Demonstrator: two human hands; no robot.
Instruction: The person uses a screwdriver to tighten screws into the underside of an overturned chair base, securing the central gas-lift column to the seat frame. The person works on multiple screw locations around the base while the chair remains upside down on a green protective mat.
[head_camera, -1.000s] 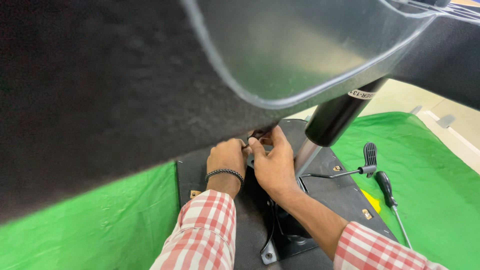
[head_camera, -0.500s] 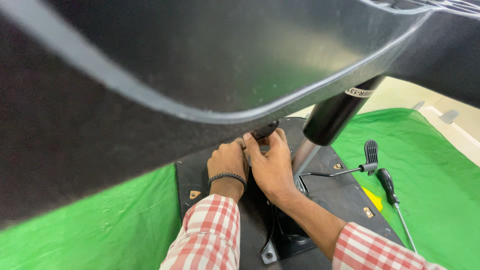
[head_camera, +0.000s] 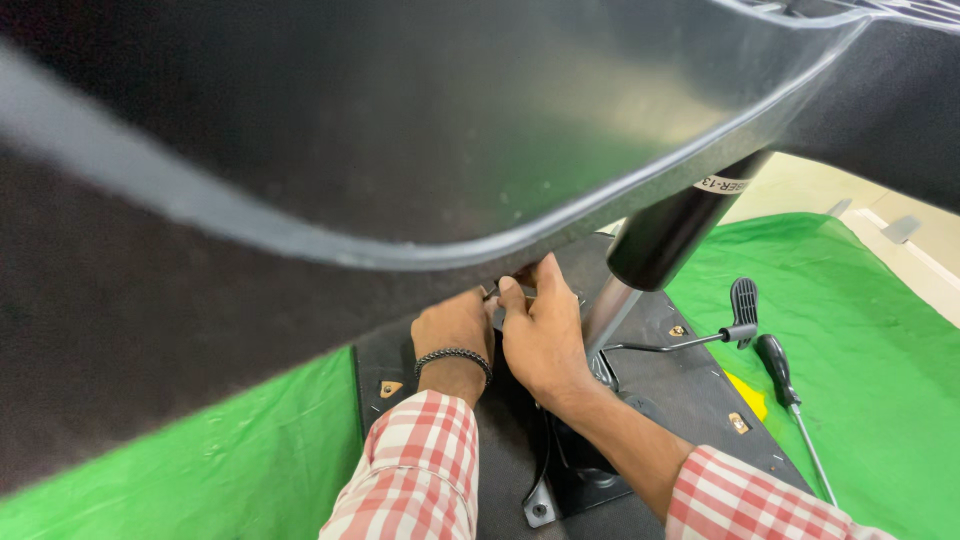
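1. Both hands work at the metal mechanism plate (head_camera: 560, 470) on the upturned seat underside (head_camera: 690, 390); the left hand (head_camera: 455, 330) sits just left of the plate's top edge, its grip curled, on what I cannot tell.
2. The right hand (head_camera: 540, 335) pinches a small dark part (head_camera: 505, 292) above the plate.
3. Likely risk: the big black shell (head_camera: 400, 130) hides the fingertips, so the part could slip or fingers get nipped.
4. The screwdriver (head_camera: 785, 385) lies right of the plate, beyond the lever (head_camera: 735, 315), on green cloth (head_camera: 880, 380).
5. No containers are visible.
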